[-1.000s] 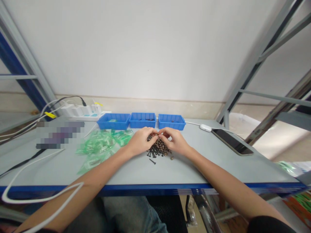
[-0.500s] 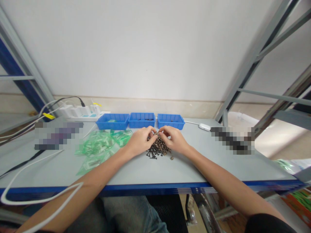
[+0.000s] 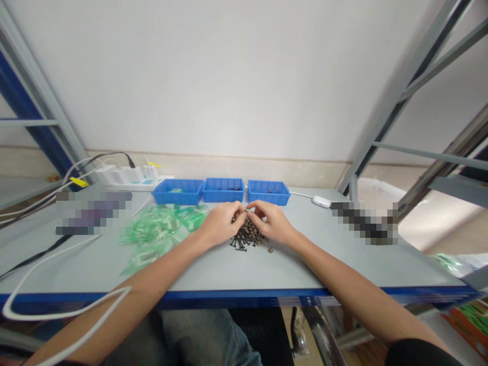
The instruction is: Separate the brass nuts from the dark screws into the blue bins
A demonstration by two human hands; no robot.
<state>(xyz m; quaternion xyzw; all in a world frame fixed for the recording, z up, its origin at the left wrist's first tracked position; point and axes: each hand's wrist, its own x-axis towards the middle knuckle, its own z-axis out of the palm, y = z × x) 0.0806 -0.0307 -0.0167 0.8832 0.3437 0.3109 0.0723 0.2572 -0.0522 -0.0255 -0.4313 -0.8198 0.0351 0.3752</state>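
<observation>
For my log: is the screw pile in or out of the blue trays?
Out: the screw pile lies on the tabletop in front of the trays.

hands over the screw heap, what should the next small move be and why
Perhaps raise the left hand and right hand slightly, together: their fingertips come close around what looks like a small piece, too small to identify, and the dark screws and brassy pieces lie heaped close beneath.

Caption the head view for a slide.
Left hand and right hand at a pile of screws, three blue trays behind.
</observation>
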